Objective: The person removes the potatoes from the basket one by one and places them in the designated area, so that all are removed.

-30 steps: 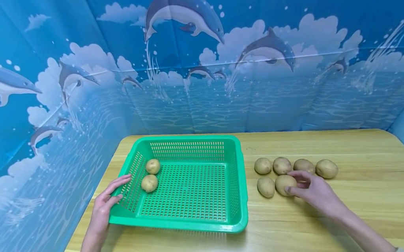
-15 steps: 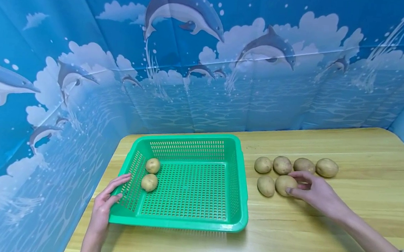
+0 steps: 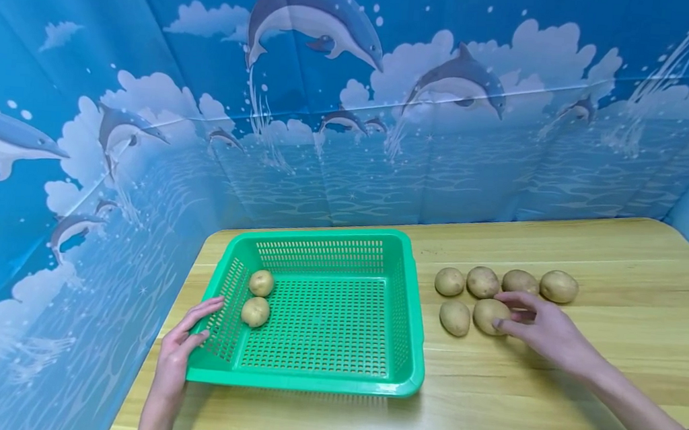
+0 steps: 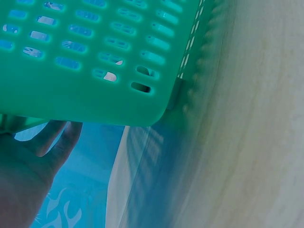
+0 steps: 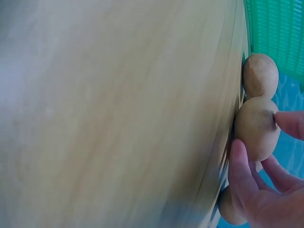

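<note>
A green plastic basket [image 3: 310, 382] with slotted walls stands on the table, and two potatoes [image 3: 255, 312] lie inside by its left wall. My left hand [image 3: 174, 357] holds the basket's left rim, with fingers and thumb over the edge. In the left wrist view, part of that hand [image 4: 28, 180] shows beside the basket. To the right of the basket, my right hand [image 3: 545, 329] pinches a potato [image 3: 488, 316] between thumb and fingers. The right wrist view has this potato [image 5: 256, 128] low against the tabletop, close to another potato [image 5: 261, 76].
Left of the pinched potato lies a single potato [image 3: 454, 317]. Behind them, several potatoes [image 3: 483, 282] form a row on the wooden table [image 3: 488, 402]. A blue dolphin-print curtain [image 3: 347, 175] borders the table at the back and left.
My right hand and the potato it pinches have shifted very slightly right, widening the gap to the potato on its left. The left hand and basket look unchanged.
</note>
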{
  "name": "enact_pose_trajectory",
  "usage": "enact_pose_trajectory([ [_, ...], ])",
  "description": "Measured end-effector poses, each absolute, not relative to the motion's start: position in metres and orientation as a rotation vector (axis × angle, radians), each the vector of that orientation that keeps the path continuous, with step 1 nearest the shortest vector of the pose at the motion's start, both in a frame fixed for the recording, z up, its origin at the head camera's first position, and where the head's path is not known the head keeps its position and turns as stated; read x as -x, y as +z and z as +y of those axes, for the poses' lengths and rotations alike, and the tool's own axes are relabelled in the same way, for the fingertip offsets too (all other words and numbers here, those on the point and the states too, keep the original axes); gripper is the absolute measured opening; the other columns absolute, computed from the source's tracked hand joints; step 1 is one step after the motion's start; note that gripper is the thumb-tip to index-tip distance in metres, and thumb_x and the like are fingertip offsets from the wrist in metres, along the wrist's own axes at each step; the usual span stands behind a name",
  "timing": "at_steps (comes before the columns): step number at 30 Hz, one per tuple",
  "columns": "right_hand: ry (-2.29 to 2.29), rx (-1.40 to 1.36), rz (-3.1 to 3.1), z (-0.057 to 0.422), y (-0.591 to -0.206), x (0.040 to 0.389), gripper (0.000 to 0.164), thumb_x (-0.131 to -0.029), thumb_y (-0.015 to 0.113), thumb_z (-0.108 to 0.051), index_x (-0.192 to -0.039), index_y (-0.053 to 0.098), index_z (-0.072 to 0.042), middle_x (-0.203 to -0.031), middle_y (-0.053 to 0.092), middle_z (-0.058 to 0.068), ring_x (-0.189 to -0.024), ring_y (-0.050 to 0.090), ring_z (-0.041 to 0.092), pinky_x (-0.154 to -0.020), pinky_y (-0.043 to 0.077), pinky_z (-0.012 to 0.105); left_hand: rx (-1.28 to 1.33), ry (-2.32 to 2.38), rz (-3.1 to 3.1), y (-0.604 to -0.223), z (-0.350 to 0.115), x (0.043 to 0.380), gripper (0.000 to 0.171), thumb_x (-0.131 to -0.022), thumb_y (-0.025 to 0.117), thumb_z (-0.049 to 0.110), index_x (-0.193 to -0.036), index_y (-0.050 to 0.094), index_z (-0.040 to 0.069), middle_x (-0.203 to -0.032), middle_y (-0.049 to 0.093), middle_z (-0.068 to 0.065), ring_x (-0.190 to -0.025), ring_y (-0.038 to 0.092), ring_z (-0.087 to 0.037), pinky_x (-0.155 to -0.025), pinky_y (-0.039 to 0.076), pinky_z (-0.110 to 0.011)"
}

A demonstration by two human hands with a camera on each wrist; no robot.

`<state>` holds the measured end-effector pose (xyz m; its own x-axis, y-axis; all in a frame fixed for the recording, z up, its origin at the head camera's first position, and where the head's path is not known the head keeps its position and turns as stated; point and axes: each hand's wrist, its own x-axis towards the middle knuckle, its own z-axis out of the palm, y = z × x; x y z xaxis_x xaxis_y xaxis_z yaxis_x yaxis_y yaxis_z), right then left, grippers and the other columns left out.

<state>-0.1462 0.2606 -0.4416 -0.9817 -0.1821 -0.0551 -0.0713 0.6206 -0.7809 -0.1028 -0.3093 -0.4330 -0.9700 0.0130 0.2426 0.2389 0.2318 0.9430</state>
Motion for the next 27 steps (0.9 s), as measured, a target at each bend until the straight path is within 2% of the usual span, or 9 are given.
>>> enact_pose_trajectory([
  [10, -1.307, 0.205, 2.697, 0.258, -0.443, 0.144, 0.063, -0.092, 0.069, -0.035, -0.14, 0.049, 0.0, -0.137, 0.051, 0.026, -0.115, 0.056, 0.041, -0.081, 0.053, 0.04, 0.238, -1.815, -2.326, -0.433, -0.309, 0.103, 0.041, -0.099, 0.038, -0.007, -0.137, 0.053, -0.004, -0.147, 0.047, -0.013, -0.143, 0.029, -0.018, -0.108, 0.025, -0.019],
  [14, -1.286, 0.212, 2.727, 0.259, -0.44, 0.142, 0.063, -0.091, 0.07, -0.038, -0.139, 0.05, -0.002, -0.136, 0.052, 0.025, -0.114, 0.058, 0.04, -0.082, 0.054, 0.042, 0.216, -1.823, -2.321, -0.432, -0.307, 0.102, 0.041, -0.099, 0.039, -0.006, -0.137, 0.053, -0.004, -0.146, 0.047, -0.013, -0.143, 0.03, -0.018, -0.111, 0.023, -0.026],
  [19, -1.281, 0.25, 2.81, 0.261, -0.434, 0.139, 0.056, -0.093, 0.069, -0.035, -0.136, 0.054, -0.003, -0.129, 0.058, 0.02, -0.11, 0.06, 0.037, -0.077, 0.052, 0.027, 0.174, -1.842, -2.315, -0.431, -0.306, 0.101, 0.041, -0.099, 0.039, -0.005, -0.137, 0.054, -0.002, -0.147, 0.047, -0.011, -0.143, 0.029, -0.018, -0.113, 0.016, -0.047],
  [21, -1.31, 0.285, 2.857, 0.26, -0.432, 0.138, 0.051, -0.094, 0.068, -0.03, -0.134, 0.055, -0.002, -0.125, 0.06, 0.019, -0.108, 0.061, 0.034, -0.075, 0.051, 0.021, 0.168, -1.845, -2.317, -0.431, -0.306, 0.101, 0.041, -0.099, 0.039, -0.005, -0.137, 0.054, -0.002, -0.147, 0.047, -0.011, -0.143, 0.029, -0.017, -0.113, 0.014, -0.051],
  [27, -1.444, 0.424, 2.951, 0.249, -0.425, 0.137, 0.039, -0.093, 0.069, -0.013, -0.129, 0.059, -0.001, -0.119, 0.062, 0.016, -0.101, 0.06, 0.009, -0.079, 0.048, 0.011, 0.173, -1.852, -2.31, -0.431, -0.307, 0.102, 0.041, -0.099, 0.039, -0.005, -0.137, 0.054, -0.002, -0.147, 0.047, -0.011, -0.143, 0.028, -0.018, -0.114, 0.014, -0.05],
])
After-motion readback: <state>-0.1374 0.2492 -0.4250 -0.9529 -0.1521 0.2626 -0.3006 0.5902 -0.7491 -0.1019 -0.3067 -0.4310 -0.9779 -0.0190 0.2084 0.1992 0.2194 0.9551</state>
